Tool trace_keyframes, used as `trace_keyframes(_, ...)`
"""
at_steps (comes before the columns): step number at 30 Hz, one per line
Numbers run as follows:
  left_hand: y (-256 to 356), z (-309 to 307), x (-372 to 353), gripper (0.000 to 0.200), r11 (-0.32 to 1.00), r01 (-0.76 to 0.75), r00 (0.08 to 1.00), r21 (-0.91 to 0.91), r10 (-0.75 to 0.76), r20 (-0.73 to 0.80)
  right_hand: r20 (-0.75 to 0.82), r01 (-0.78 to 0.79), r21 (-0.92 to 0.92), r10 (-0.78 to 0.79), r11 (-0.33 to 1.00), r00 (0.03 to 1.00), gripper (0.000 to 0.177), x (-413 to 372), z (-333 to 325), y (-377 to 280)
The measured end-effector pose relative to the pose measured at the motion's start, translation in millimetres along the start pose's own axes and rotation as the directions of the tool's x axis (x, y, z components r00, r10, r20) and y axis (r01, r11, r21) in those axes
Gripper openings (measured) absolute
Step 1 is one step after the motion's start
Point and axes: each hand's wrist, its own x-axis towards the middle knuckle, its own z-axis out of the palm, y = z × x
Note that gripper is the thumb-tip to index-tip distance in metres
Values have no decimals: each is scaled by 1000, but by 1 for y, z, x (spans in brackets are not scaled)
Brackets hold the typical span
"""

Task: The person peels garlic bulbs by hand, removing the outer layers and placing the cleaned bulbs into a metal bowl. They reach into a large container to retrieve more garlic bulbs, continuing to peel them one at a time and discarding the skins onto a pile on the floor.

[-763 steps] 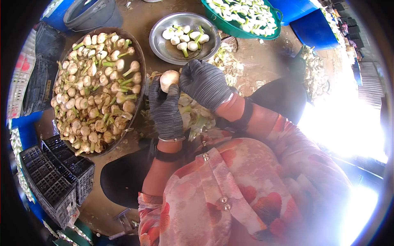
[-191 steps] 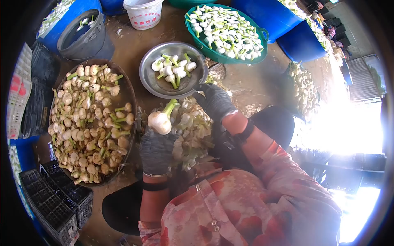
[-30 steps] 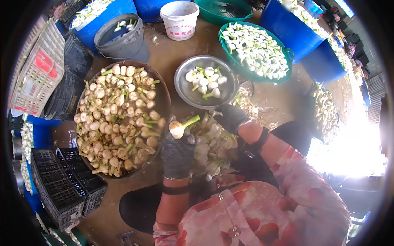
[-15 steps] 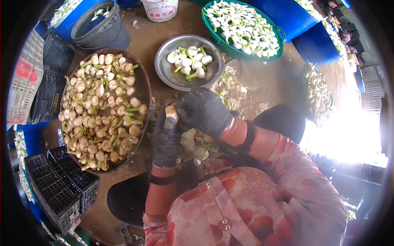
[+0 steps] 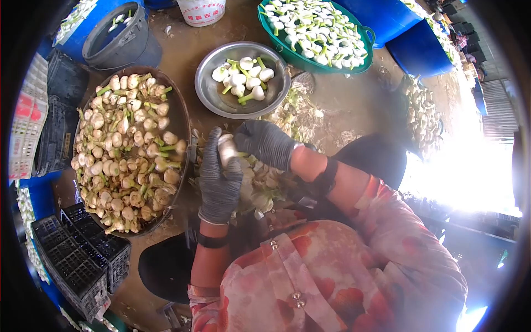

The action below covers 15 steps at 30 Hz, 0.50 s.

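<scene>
My left hand (image 5: 219, 180), in a dark glove, is closed around a garlic bulb (image 5: 227, 148) with its fingers and thumb. The bulb is blurred, pale on top, and a short green stem points right. Close beside it is my right hand (image 5: 268, 143), also gloved, its fingers curled tight; what they grip is hidden. Just beyond my hands stands a steel bowl (image 5: 203, 94) holding several clean white bulbs with green stems. Left of my hands is a wide round tub (image 5: 184, 119) full of brownish unpeeled garlic bulbs.
Peeled skins (image 5: 268, 185) lie heaped below my hands. A green basket (image 5: 315, 65) of white garlic stands at the far side, near blue tubs (image 5: 423, 48). A grey bucket (image 5: 130, 50) and a white bucket (image 5: 202, 12) are at the back. Black crates (image 5: 72, 243) sit at left.
The bulb has tilted upright in my left hand and shows more of its pale side. My right hand has shifted slightly off it to the right. The whole view has moved a little.
</scene>
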Motion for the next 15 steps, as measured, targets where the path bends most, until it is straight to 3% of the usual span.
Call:
trace_keyframes(1, 0, 4, -1, 48, 999, -11, 999, 43, 13, -43, 43, -24, 80, 20, 997, 999, 19, 5, 0, 9)
trace_keyframes(2, 4, 7, -2, 46, 996, 73, 992, -40, -77, -96, 86, -47, 159, 33, 986, 996, 18, 10, 1, 15)
trace_keyframes(3, 1, 11, -5, 44, 940, 194, 972, -279, -224, -76, 286, -280, 432, 164, 857, 944, 20, 12, 2, 16)
trace_keyframes(4, -2, 15, -8, 42, 814, 291, 929, -502, -365, -55, 201, 58, 240, -109, 969, 973, 21, 16, 8, 29)
trace_keyframes(5, -13, 24, -17, 39, 494, 382, 860, -781, -499, 106, 177, 390, 12, -386, 921, 905, 23, 20, 17, 51)
trace_keyframes(6, -8, 24, -14, 35, 325, 424, 795, -845, -580, 176, 218, 661, -220, -625, 717, 750, 25, 24, 22, 65)
trace_keyframes(7, -3, 25, -11, 32, 137, 430, 717, -893, -653, 245, 194, 732, -501, -764, 462, 615, 24, 18, 25, 55)
trace_keyframes(8, 1, 25, -8, 30, -45, 399, 628, -916, -715, 309, 200, 607, -484, -596, 630, 778, 23, 6, 26, 46)
trace_keyframes(10, -42, 55, -42, 30, -30, 464, 549, -885, -774, 315, 213, 248, -455, -166, 855, 963, 20, -24, 10, -19)
trace_keyframes(12, -83, 80, -69, 31, 93, 561, 564, -823, -771, 298, 311, 217, -390, -94, 895, 946, 19, -24, 0, -34)
trace_keyframes(13, -94, 79, -73, 31, 91, 562, 567, -822, -766, 303, 361, 194, -353, -59, 915, 931, 18, -23, -2, -38)
trace_keyframes(14, -104, 77, -76, 31, 90, 563, 571, -821, -761, 308, 427, 242, -444, -33, 863, 904, 19, -22, -4, -37)
trace_keyframes(15, -113, 70, -77, 31, -5, 510, 548, -860, -769, 329, 490, 294, -523, 1, 800, 871, 20, -19, -5, -33)
